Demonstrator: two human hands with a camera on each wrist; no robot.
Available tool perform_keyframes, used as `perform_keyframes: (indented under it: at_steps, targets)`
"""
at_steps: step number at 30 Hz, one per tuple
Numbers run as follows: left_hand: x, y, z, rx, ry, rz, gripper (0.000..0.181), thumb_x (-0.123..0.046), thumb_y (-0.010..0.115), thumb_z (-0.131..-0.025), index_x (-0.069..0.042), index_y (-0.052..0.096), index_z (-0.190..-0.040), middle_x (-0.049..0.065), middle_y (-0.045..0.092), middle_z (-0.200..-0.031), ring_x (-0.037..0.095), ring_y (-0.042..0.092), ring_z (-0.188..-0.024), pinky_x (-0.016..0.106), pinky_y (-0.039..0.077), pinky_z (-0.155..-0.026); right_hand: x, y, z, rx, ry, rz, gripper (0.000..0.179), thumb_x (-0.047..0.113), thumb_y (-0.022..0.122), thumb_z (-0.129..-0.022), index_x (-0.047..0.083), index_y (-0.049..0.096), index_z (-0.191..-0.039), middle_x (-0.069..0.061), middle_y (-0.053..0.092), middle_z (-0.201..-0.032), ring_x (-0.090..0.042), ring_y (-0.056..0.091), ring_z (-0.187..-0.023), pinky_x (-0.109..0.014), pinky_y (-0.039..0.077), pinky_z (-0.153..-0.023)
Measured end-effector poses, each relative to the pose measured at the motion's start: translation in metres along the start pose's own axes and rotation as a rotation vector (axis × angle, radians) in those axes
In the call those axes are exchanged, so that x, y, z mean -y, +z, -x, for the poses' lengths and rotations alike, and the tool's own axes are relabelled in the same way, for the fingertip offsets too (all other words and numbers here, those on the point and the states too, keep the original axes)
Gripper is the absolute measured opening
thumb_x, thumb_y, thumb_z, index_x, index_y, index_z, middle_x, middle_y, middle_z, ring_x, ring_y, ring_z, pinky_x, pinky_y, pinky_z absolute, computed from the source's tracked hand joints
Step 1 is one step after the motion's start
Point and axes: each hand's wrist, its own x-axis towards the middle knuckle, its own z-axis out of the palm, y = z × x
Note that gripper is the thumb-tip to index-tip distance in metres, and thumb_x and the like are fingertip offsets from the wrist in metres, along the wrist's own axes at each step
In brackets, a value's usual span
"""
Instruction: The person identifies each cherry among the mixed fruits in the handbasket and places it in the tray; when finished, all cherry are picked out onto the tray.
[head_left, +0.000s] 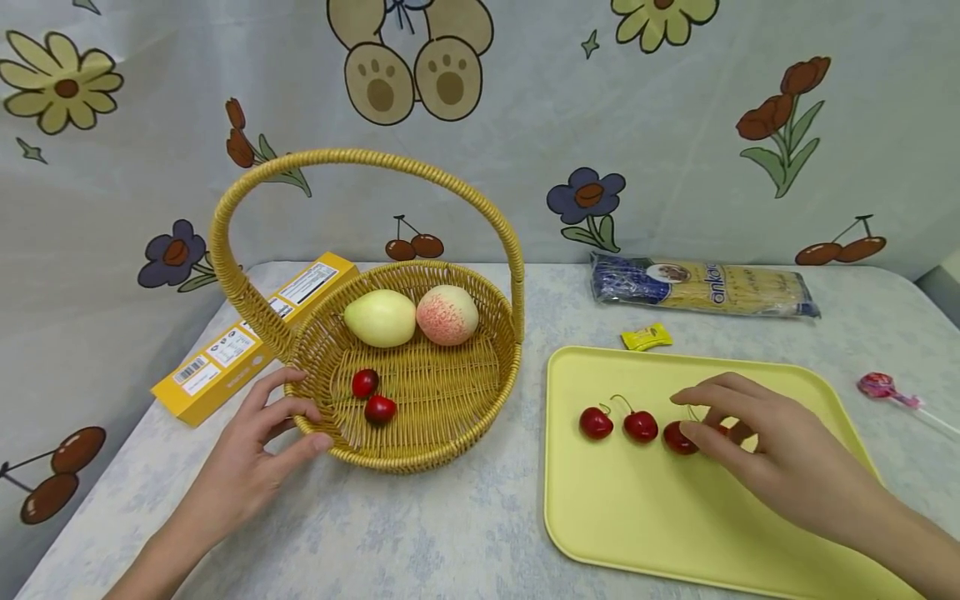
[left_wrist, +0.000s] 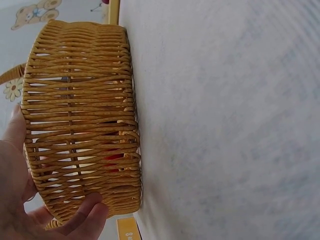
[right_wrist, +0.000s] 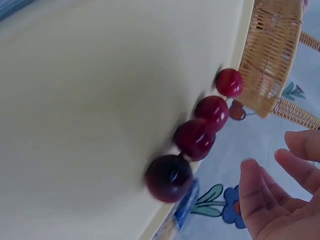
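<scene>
A wicker basket with a tall arched handle stands left of centre. It holds two cherries, a pale yellow-green fruit and a peach. My left hand grips the basket's near left rim; in the left wrist view its fingers bend against the woven wall. Over the yellow tray, my right hand hovers with thumb and fingers spread apart. Several red cherries lie there in a row, the rightmost partly hidden by the fingers. The right wrist view shows the hand apart from the cherries.
A yellow box lies left of and behind the basket. Behind the tray are a noodle packet and a small yellow candy. A lollipop lies to the tray's right. A patterned cloth hangs at the back.
</scene>
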Motion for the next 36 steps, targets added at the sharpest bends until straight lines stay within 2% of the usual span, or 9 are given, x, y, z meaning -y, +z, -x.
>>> perform_keyframes:
  at_steps: [2, 6, 12, 15, 18, 23, 29, 33, 36]
  targets:
    - [0.000, 0.000, 0.000, -0.002, 0.003, 0.002, 0.020, -0.004, 0.079, -0.082, -0.008, 0.066, -0.096, 0.009, 0.042, -0.138, 0.011, 0.046, -0.115, 0.004, 0.041, -0.090, 0.008, 0.002, -0.004, -0.010, -0.031, -0.037, 0.035, -0.001, 0.076, -0.083, 0.016, 0.069, -0.113, 0.009, 0.062, -0.102, -0.001, 0.056, -0.076, -0.019, 0.049, -0.055]
    - [-0.001, 0.000, 0.001, -0.004, 0.015, 0.009, 0.020, -0.003, 0.079, -0.082, -0.007, 0.066, -0.096, 0.009, 0.042, -0.137, 0.004, 0.045, -0.114, 0.005, 0.041, -0.090, 0.026, 0.006, -0.016, 0.012, -0.070, -0.106, 0.033, 0.000, 0.074, -0.086, 0.019, 0.068, -0.113, 0.010, 0.062, -0.104, -0.001, 0.057, -0.078, -0.020, 0.049, -0.056]
    - [-0.002, -0.001, -0.001, 0.005, 0.005, 0.001, 0.019, -0.005, 0.078, -0.083, -0.007, 0.067, -0.098, 0.011, 0.042, -0.138, -0.001, 0.046, -0.111, 0.005, 0.042, -0.089, 0.057, 0.018, -0.042, 0.051, -0.141, -0.181, 0.028, 0.003, 0.071, -0.090, 0.022, 0.068, -0.110, 0.012, 0.059, -0.105, -0.001, 0.056, -0.077, -0.020, 0.050, -0.057]
    - [-0.002, -0.002, -0.001, 0.007, 0.003, 0.005, 0.019, -0.005, 0.078, -0.083, -0.007, 0.067, -0.098, 0.011, 0.042, -0.137, -0.001, 0.045, -0.111, 0.005, 0.043, -0.089, 0.075, 0.029, -0.059, 0.064, -0.198, -0.220, 0.026, 0.003, 0.069, -0.091, 0.020, 0.069, -0.110, 0.010, 0.060, -0.107, -0.003, 0.057, -0.080, -0.022, 0.053, -0.061]
    - [-0.001, -0.002, 0.000, 0.008, 0.009, 0.011, 0.019, -0.005, 0.078, -0.083, -0.007, 0.067, -0.098, 0.011, 0.042, -0.137, 0.000, 0.045, -0.111, 0.005, 0.043, -0.089, 0.092, 0.041, -0.077, 0.086, -0.269, -0.214, 0.022, 0.007, 0.068, -0.092, 0.017, 0.069, -0.112, 0.007, 0.060, -0.110, -0.006, 0.059, -0.087, -0.025, 0.054, -0.069]
    - [0.000, -0.001, 0.000, 0.011, 0.008, 0.020, 0.019, -0.005, 0.078, -0.084, -0.007, 0.067, -0.098, 0.011, 0.042, -0.137, 0.002, 0.045, -0.113, 0.006, 0.043, -0.089, 0.120, 0.062, -0.110, 0.208, -0.352, -0.171, 0.022, 0.013, 0.067, -0.093, 0.012, 0.069, -0.115, 0.002, 0.061, -0.109, -0.010, 0.058, -0.091, -0.028, 0.052, -0.076]
    - [-0.001, -0.001, 0.000, 0.011, 0.001, 0.030, 0.018, -0.004, 0.078, -0.084, -0.006, 0.066, -0.098, 0.011, 0.041, -0.137, 0.004, 0.045, -0.114, 0.006, 0.043, -0.089, 0.144, 0.088, -0.143, 0.412, -0.363, -0.190, 0.028, 0.015, 0.067, -0.093, 0.009, 0.068, -0.121, -0.002, 0.063, -0.117, -0.017, 0.059, -0.106, -0.033, 0.049, -0.091]
    - [-0.001, -0.001, 0.000, 0.014, 0.000, 0.032, 0.018, -0.005, 0.078, -0.084, -0.006, 0.066, -0.099, 0.010, 0.041, -0.138, 0.011, 0.046, -0.116, 0.006, 0.043, -0.089, 0.154, 0.105, -0.160, 0.501, -0.395, -0.216, 0.030, 0.014, 0.069, -0.092, 0.010, 0.068, -0.122, -0.001, 0.064, -0.122, -0.015, 0.057, -0.115, -0.030, 0.046, -0.098]
    - [0.000, -0.001, 0.000, 0.015, 0.000, 0.031, 0.018, -0.005, 0.078, -0.084, -0.007, 0.067, -0.099, 0.011, 0.041, -0.138, 0.020, 0.047, -0.117, 0.006, 0.043, -0.089, 0.162, 0.116, -0.171, 0.554, -0.414, -0.197, 0.033, 0.014, 0.070, -0.091, 0.010, 0.067, -0.124, -0.002, 0.064, -0.125, -0.014, 0.055, -0.119, -0.027, 0.042, -0.102]
